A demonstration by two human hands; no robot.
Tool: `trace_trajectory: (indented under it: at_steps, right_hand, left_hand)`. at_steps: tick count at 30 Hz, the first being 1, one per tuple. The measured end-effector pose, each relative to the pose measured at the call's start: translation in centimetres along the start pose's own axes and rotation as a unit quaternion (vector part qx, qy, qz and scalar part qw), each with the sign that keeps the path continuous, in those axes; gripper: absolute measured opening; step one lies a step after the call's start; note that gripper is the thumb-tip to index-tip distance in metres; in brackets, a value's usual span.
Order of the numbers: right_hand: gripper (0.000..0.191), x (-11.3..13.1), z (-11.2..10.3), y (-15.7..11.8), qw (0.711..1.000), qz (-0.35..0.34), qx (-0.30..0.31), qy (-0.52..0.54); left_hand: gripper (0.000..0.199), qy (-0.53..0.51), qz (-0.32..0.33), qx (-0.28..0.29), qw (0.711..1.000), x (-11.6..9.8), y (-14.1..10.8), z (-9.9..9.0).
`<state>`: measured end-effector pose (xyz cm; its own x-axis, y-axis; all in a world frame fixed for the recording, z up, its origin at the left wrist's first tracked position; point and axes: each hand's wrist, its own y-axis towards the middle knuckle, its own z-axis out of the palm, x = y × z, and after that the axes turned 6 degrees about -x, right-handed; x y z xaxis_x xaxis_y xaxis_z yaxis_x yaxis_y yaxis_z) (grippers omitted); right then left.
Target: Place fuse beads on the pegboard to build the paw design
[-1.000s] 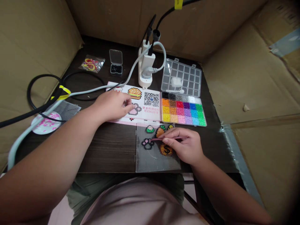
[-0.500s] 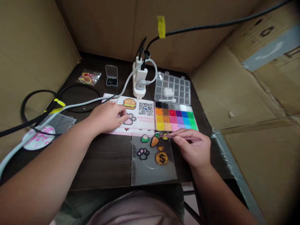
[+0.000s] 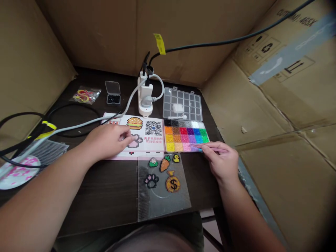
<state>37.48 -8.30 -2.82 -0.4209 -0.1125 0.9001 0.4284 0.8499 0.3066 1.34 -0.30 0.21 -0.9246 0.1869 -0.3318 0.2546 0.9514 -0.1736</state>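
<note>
My right hand (image 3: 222, 159) pinches pink tweezers (image 3: 216, 149). Their tips reach over the front row of the bead box (image 3: 185, 136), around the pink and lilac compartments; I cannot make out a bead between them. My left hand (image 3: 111, 138) rests on the pattern sheet (image 3: 154, 143) beside the grey-and-pink paw picture (image 3: 135, 140), thumb and forefinger apart and holding nothing visible. Nearer me lies a clear pegboard (image 3: 164, 206) bearing bead figures: a carrot (image 3: 165, 163), a yellow duck (image 3: 176, 158), a green-and-white piece (image 3: 153, 162), a partly filled paw (image 3: 151, 181) and a money bag (image 3: 172, 182).
A white power strip (image 3: 145, 108) with plugs stands behind the sheet. Cables (image 3: 78, 126) cross the left side over a white-and-pink disc (image 3: 23, 171) and a mesh board (image 3: 56, 148). A small box of black beads (image 3: 113, 99) and a bag (image 3: 85, 95) lie behind. Cardboard walls (image 3: 105, 38) surround the table.
My right hand has moved the tweezers from above the pegboard's duck to the bead box's front row. My left hand stays on the sheet. The view has shifted right.
</note>
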Motion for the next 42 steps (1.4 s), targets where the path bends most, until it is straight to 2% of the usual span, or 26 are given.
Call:
trace_trajectory:
  at_steps: [14, 21, 42]
  right_hand:
    - [0.027, 0.8, 0.4, -0.2, 0.999, 0.014, 0.005, -0.032]
    - [0.024, 1.1, 0.2, -0.2, 0.999, 0.008, -0.003, -0.043]
    - [0.023, 0.7, -0.2, 0.0, 1.000, 0.000, -0.007, -0.016]
  left_hand:
    - [0.031, -0.020, 0.004, -0.019, 1.000, -0.1, -0.1, -0.2]
    - [0.036, -0.012, 0.002, -0.007, 1.000, 0.0, -0.1, -0.2]
    - [0.036, -0.011, -0.007, -0.002, 1.000, -0.3, -0.1, -0.4]
